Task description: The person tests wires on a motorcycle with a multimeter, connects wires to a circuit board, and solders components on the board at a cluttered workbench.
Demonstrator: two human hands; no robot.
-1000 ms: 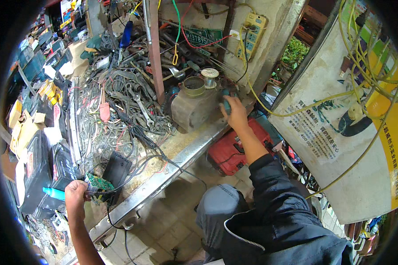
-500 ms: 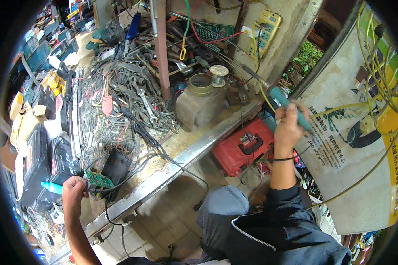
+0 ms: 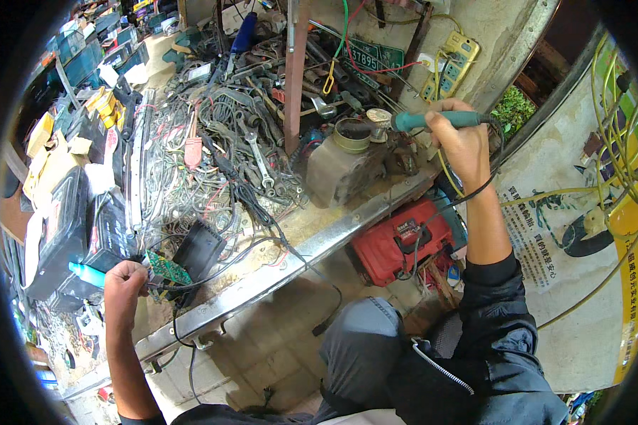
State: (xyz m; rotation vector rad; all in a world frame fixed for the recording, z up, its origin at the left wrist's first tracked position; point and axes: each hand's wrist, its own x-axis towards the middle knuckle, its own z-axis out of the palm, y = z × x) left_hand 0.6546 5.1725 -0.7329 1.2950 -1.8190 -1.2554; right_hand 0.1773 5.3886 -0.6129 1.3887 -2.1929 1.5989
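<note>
My left hand [image 3: 125, 282] pinches the edge of a green circuit board [image 3: 169, 267]. Beside the board lies an open black plastic case [image 3: 198, 249], with dark cables running from it. My right hand [image 3: 462, 146] is wrapped round the teal handle of a soldering iron [image 3: 415, 122], held nearly level. Its front end points left toward a round open tin [image 3: 352, 134] on a dusty, boxy container [image 3: 337, 173]. The very tip is hard to make out there. Right by the tin stands a spool of solder wire [image 3: 379, 119].
A metal-edged bench [image 3: 290, 263] carries heaped cables and tools, including a wrench [image 3: 259, 160]. A brown post [image 3: 295, 78] rises from it. Below sits a red toolbox [image 3: 404, 241]. Black batteries [image 3: 58, 230] stand left. A yellow power strip [image 3: 452, 65] hangs on the wall.
My right hand has moved up, swinging the soldering iron from a steep slant to nearly level, its front now by the tin. My left hand still grips the circuit board. The view has shifted slightly.
</note>
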